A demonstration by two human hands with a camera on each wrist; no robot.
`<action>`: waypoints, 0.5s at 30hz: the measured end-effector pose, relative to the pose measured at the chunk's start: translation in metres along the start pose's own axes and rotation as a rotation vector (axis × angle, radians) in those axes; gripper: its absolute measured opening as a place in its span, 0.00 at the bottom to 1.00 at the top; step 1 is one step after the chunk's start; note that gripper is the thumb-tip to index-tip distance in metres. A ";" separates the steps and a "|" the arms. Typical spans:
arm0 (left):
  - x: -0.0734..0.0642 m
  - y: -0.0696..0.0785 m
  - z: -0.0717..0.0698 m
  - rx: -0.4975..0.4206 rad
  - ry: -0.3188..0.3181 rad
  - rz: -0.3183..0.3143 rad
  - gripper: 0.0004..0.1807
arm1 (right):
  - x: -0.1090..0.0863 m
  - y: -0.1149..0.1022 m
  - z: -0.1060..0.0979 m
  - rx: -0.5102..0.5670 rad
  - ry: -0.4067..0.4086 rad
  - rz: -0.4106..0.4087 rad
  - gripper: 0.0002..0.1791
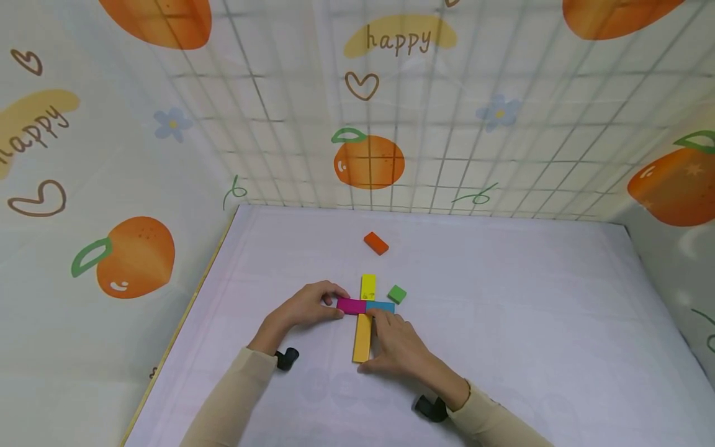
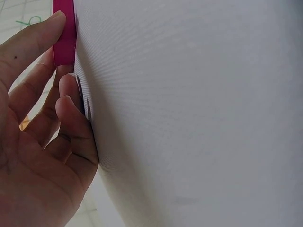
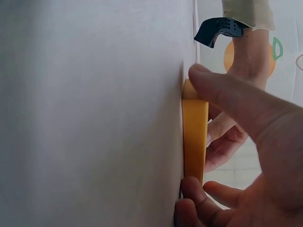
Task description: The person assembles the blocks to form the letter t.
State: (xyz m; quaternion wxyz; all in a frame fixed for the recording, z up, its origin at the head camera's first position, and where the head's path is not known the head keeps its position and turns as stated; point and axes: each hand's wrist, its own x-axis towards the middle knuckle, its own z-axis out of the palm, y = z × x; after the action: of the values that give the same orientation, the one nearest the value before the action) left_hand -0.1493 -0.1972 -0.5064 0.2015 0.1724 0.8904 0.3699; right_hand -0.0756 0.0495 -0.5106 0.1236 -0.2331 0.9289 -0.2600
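Note:
A magenta block [image 1: 350,306] and a blue block [image 1: 382,306] lie end to end in a row on the white tabletop. My left hand [image 1: 306,305] pinches the magenta block at its left end; the left wrist view shows the thumb on its side. Below the row, a long amber block [image 1: 362,340] points toward me, its far end against the row. My right hand [image 1: 399,343] holds it, thumb at the near end and fingers by the far end, as the right wrist view confirms. Above the row stands a bright yellow block [image 1: 368,286].
A small green block [image 1: 397,294] lies just beyond the blue one, turned at an angle. Farther back is an orange block [image 1: 376,243]. Patterned cloth [image 1: 279,155] walls the table at the back and sides. A black camera mount sits at each wrist.

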 end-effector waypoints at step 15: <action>0.000 -0.002 -0.001 -0.003 -0.007 0.016 0.17 | 0.000 0.001 -0.008 0.049 -0.023 0.000 0.60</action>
State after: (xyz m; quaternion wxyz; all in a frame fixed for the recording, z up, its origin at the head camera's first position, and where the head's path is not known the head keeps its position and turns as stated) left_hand -0.1502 -0.1986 -0.5075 0.2019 0.1804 0.8877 0.3725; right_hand -0.0785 0.0532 -0.5047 0.1400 -0.2329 0.9207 -0.2802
